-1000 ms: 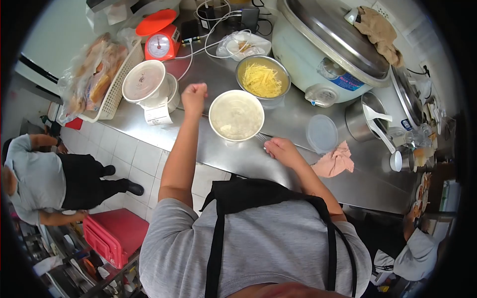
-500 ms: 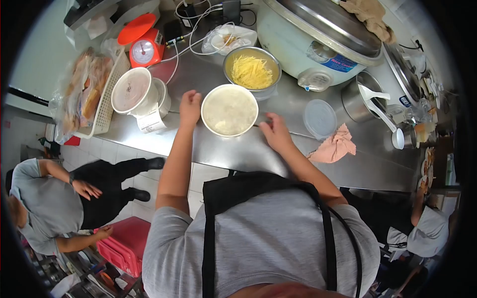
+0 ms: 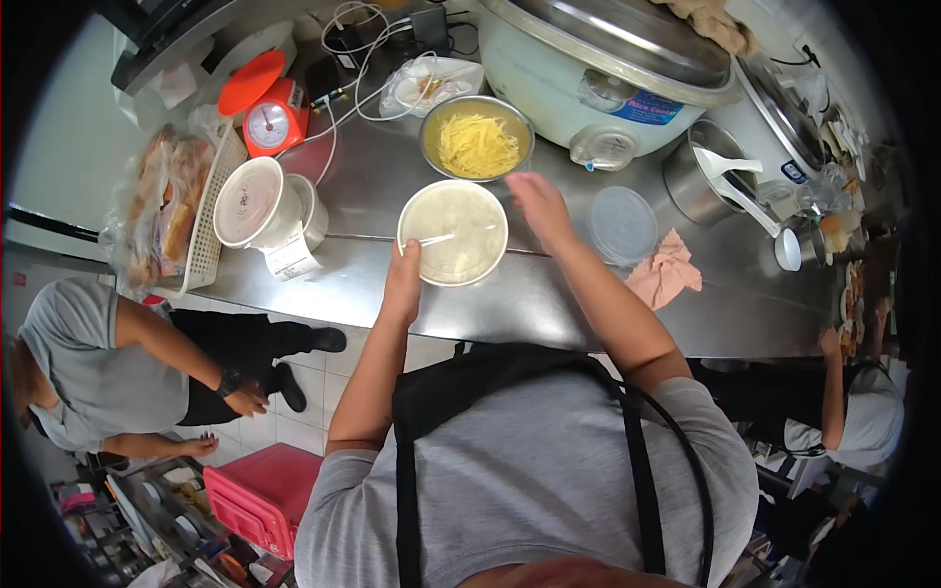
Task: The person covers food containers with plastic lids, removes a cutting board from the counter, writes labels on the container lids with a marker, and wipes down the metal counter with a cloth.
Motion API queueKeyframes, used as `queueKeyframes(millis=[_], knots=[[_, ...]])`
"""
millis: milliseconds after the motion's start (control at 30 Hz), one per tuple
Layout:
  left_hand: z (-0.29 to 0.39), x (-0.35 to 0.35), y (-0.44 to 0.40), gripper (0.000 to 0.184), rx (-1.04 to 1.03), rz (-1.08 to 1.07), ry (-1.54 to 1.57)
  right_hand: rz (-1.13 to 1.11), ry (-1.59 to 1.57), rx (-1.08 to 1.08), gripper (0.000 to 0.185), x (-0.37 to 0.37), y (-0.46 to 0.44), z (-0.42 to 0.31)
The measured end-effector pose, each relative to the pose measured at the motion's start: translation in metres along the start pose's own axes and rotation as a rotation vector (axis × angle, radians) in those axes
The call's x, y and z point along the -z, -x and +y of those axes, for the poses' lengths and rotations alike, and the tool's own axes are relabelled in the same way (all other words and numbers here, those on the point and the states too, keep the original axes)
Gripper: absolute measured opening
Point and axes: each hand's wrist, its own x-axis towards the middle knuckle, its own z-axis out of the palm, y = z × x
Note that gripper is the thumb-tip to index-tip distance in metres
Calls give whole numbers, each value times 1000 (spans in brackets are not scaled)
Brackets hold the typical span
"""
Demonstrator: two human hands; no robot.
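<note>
A round white tub [image 3: 453, 257] with a cloudy, translucent top stands near the counter's front edge. My left hand [image 3: 401, 284] grips its front left side, thumb up at the rim and the other fingers mostly hidden. A thin white streak runs from the thumb across the top; whether it is a strip or a glare I cannot tell. My right hand [image 3: 541, 211] is raised to the right of the tub, apart from it, its fingers blurred. Behind the tub sits a metal bowl [image 3: 428, 147] of yellow shreds [image 3: 477, 144].
To the left are stacked lidded tubs [image 3: 250, 204], a red scale [image 3: 276, 122] and a basket [image 3: 218, 196] of bagged bread. A rice cooker [image 3: 549, 83], clear lid [image 3: 623, 225], pink cloth [image 3: 667, 272] and metal pot [image 3: 686, 181] lie rightward. Co-workers are at both sides.
My left hand has come from beside the tub to its front left rim. My right hand has moved up toward the bowl of yellow shreds. The left co-worker's arms have shifted.
</note>
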Motion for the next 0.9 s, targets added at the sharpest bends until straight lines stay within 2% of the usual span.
queueKeyframes(millis=[67,167,267,400,433,533,567,633,700,767,800,833,900], knots=[[1,-5,3,49,-17,11,3,-118,94,104,28,-12,-18,0],[2,-10,8,48,-26,72,-6,-207,176,53,24,-21,-27,-1],[1,-20,13,46,-54,116,29,-149,-86,-195,24,-16,-25,-1],[-6,-20,20,49,-23,188,-102,-58,-123,-245,22,21,-15,5],[-18,-18,19,50,-77,227,-88,-13,-109,-269,21,28,-9,-2],[-4,-11,23,51,46,180,192,23,-15,-131,23,55,-5,-2],[-7,4,17,45,-7,191,144,45,39,-118,25,64,-4,-1],[-1,26,10,43,-114,372,-47,89,136,-52,30,80,-4,9],[13,39,6,42,-129,433,-7,92,349,92,31,101,7,9],[27,42,5,45,-143,458,-36,109,474,172,18,129,19,11],[27,46,2,47,-164,472,-29,32,459,164,22,143,30,-1],[33,42,1,49,-186,467,-11,-53,439,162,35,161,47,-20],[38,40,2,51,-237,480,11,-207,606,131,40,207,89,-70]])
